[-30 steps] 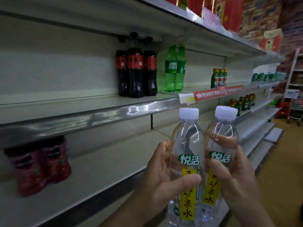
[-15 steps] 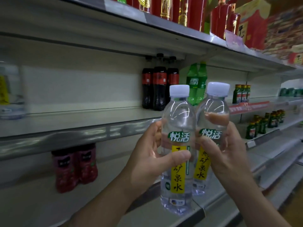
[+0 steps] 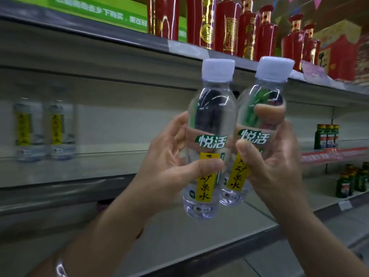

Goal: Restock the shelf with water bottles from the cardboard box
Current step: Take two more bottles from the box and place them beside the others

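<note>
I hold two clear water bottles with white caps and yellow labels upright, side by side, in front of the shelf. My left hand (image 3: 171, 166) grips the left bottle (image 3: 211, 108) around its middle. My right hand (image 3: 275, 168) grips the right bottle (image 3: 267, 92), which leans slightly right. Both bottles touch each other. Two matching water bottles (image 3: 43, 130) stand blurred at the far left on the middle shelf (image 3: 65, 168). The cardboard box is out of view.
Red liquor bottles (image 3: 229, 27) and a red box line the top shelf above. Small green bottles (image 3: 326, 136) stand at the right on the middle shelf, more (image 3: 351, 180) on the shelf below. A lower grey shelf (image 3: 189, 240) lies under my hands.
The view has swung left and up: cola and green soda bottles now sit behind my held bottles, and two shelved water bottles came into sight at left. My hands rose with both bottles.
</note>
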Tool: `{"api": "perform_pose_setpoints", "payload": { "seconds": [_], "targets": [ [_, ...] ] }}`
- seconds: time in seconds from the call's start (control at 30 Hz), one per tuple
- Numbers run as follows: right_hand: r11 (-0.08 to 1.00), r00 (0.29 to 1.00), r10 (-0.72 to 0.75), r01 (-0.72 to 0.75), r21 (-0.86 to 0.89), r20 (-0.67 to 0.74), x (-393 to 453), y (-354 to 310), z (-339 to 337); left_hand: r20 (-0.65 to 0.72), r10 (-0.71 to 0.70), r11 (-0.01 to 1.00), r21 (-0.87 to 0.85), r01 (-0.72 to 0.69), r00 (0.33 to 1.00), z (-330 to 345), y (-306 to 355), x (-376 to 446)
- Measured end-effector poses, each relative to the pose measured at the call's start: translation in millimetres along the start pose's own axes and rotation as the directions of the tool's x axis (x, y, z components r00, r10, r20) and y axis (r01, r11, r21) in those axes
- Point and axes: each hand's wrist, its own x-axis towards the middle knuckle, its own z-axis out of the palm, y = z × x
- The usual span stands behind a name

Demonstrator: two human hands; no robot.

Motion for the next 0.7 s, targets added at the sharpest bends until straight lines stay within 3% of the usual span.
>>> {"api": "perform_pose_setpoints", "payload": {
  "seconds": [0.2, 0.37, 0.7],
  "targets": [
    [0.991, 0.992, -0.127, 0.127, -0.031, 0.005, 25, -2, 35, -0.061, 0.074, 0.996, 0.059, -0.07, 0.995, -28, 23, 7],
    [0.98, 0.98, -0.197, 0.197, 0.012, 0.014, 39, 6, 61, -0.091, 0.151, 0.961, 0.249, -0.124, 0.984, -52, 37, 13],
    [0.993, 0.996, -0.092, 0.093, 0.07, -0.016, 52, 32, 114, -0.151, 0.171, 0.892, 0.443, -0.088, 0.974, -99, 42, 15]
  ]
}}
